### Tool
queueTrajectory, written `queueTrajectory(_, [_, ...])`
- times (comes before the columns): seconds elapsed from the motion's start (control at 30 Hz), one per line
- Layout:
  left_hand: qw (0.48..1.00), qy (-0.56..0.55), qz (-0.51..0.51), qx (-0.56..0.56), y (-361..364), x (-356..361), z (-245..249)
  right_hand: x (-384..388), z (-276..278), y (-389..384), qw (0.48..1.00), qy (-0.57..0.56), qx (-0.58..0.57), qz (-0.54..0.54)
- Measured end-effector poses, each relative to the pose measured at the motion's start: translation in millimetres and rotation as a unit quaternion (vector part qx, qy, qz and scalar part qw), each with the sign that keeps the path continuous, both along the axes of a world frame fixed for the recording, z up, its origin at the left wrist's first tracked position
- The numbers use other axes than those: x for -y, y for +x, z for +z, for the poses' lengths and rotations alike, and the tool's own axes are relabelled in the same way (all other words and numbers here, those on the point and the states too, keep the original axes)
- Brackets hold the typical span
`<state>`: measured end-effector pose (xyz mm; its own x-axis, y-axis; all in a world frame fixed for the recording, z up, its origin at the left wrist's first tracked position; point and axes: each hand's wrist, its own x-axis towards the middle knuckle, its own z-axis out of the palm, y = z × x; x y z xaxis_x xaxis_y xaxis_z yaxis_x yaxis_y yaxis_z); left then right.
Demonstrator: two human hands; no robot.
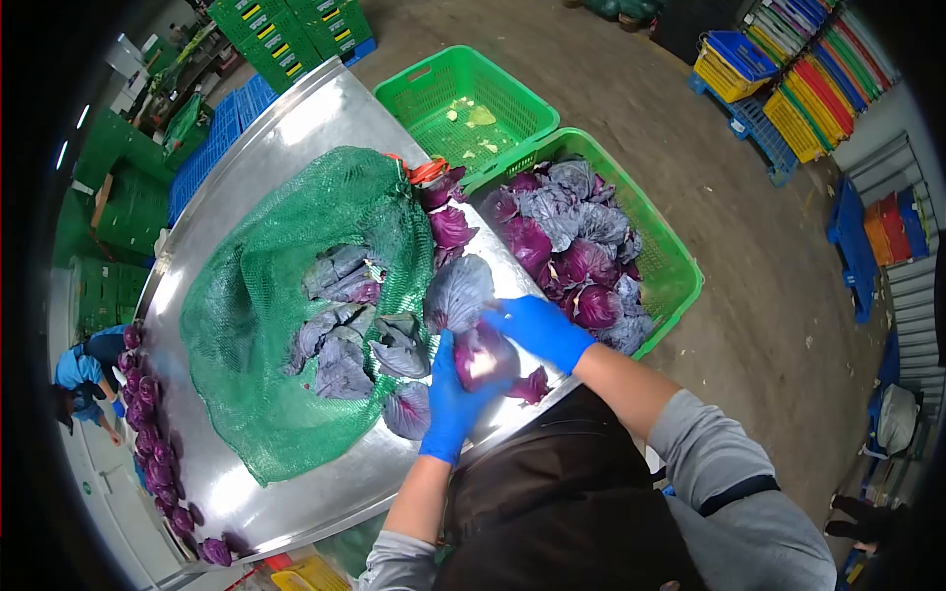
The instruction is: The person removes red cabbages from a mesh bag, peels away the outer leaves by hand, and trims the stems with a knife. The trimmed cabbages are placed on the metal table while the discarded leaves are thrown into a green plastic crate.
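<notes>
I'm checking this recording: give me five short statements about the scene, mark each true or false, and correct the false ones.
1. The left hand and right hand wear blue gloves. True.
2. The left hand holds a purple cabbage. True.
3. The green mesh bag hangs on a wall. False: it lies on the metal table.
4. The crate heaped with purple leaves is yellow. False: it is green.
5. No other person is visible. False: someone in blue is at left.

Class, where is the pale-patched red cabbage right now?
In the head view, the red cabbage is just below centre, between the left hand and the right hand, over the metal table.
</notes>
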<state>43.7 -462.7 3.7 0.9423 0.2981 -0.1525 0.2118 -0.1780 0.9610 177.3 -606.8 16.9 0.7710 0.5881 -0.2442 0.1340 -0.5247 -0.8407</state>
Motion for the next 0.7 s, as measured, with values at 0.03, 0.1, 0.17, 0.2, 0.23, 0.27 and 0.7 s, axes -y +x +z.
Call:
queueTrajectory(0.03, [0.994, 0.104, -0.026, 0.031, -7.4, -0.4, 0.6, 5.1, 0.3, 7.4, 1.000, -0.012, 0.005, 0.004])
queueTrajectory(0.1, [0.985, 0.157, -0.048, 0.046, -14.6, -0.9, 10.1, 0.8, -9.6, 1.1, 0.997, -0.015, 0.076, 0.010])
queueTrajectory(0.17, [0.998, 0.036, -0.042, 0.012, -22.9, 0.5, 29.5, 2.0, -18.1, 1.2, 0.998, 0.026, 0.063, 0.000])
queueTrajectory(0.2, [0.996, -0.085, -0.036, -0.016, -22.8, -0.3, 35.5, 7.3, -33.7, 8.7, 0.993, -0.006, 0.110, -0.041])
queueTrajectory(0.23, [0.999, -0.015, -0.041, 0.031, -28.3, -4.7, 25.3, 25.2, -61.4, 21.0, 0.991, -0.024, 0.117, -0.064])
queueTrajectory(0.27, [0.999, -0.015, -0.039, 0.029, -31.5, -7.4, 25.5, 37.8, -80.3, 29.9, 0.988, -0.043, 0.122, -0.086])
queueTrajectory(0.7, [0.992, -0.121, 0.039, 0.017, -24.5, -23.7, 1.5, 21.5, -0.1, -17.6, 0.996, 0.075, -0.050, -0.001])
